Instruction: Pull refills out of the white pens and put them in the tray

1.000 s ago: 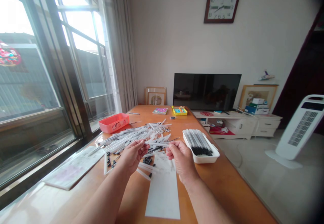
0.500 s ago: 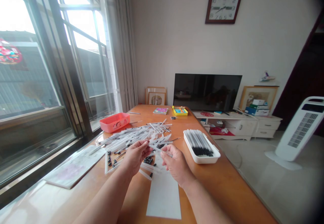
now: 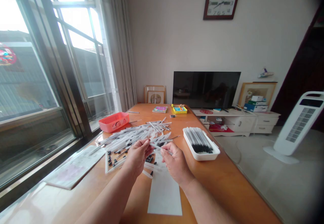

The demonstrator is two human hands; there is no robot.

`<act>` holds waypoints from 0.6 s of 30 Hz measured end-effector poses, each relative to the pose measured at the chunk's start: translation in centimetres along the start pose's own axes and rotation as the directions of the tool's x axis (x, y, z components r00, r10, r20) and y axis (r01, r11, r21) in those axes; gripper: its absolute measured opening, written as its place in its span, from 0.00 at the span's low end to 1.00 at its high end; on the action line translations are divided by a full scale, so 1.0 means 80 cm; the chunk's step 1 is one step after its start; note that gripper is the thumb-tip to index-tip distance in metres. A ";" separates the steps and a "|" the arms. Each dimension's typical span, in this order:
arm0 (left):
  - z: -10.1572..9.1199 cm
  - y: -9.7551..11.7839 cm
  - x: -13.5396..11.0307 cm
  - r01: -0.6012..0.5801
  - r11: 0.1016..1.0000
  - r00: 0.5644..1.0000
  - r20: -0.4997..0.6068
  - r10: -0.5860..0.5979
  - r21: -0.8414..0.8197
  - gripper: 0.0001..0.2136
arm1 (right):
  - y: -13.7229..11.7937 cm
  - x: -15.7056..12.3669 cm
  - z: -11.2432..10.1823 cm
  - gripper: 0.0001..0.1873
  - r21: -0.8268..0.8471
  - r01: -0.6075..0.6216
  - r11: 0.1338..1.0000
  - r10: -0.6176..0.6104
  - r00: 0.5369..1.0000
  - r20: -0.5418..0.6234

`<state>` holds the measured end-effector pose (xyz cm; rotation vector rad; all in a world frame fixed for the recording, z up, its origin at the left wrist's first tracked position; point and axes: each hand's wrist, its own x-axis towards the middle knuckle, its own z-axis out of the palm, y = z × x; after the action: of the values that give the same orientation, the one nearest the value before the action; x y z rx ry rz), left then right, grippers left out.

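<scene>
Between my two hands is a pale, translucent pen (image 3: 156,146), held out over the table. My left hand (image 3: 140,154) pinches its left end with thumb and forefinger. The fingers of my right hand (image 3: 174,159) are closed around its other end, which is partly hidden. Behind and left of my hands spreads a pile of clear pen barrels (image 3: 135,134) with thin refills among them. Small black caps (image 3: 150,158) lie close to my left hand. Below my hands lies a strip of white paper (image 3: 165,197).
A white tray (image 3: 215,155) on the right holds a row of black-ended pens (image 3: 199,139). A red plastic box (image 3: 113,122) stands at the left. Farther back are a yellow box (image 3: 179,112) and a booklet (image 3: 160,109). A flat pad (image 3: 76,165) lies near the window.
The camera view has shifted slightly. Both hands keep their grip on the pen and have barely moved.
</scene>
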<state>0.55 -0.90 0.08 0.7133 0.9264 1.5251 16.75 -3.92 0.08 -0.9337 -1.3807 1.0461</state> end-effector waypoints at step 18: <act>-0.016 0.012 0.014 -0.069 0.998 0.997 -0.045 0.069 -0.007 0.08 | 0.001 0.010 -0.019 0.17 -0.077 -0.121 0.990 0.123 0.992 0.020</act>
<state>-1.15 -0.06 0.20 0.7143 0.9364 1.6102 18.24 -3.01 0.24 -1.0753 -1.4056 1.1064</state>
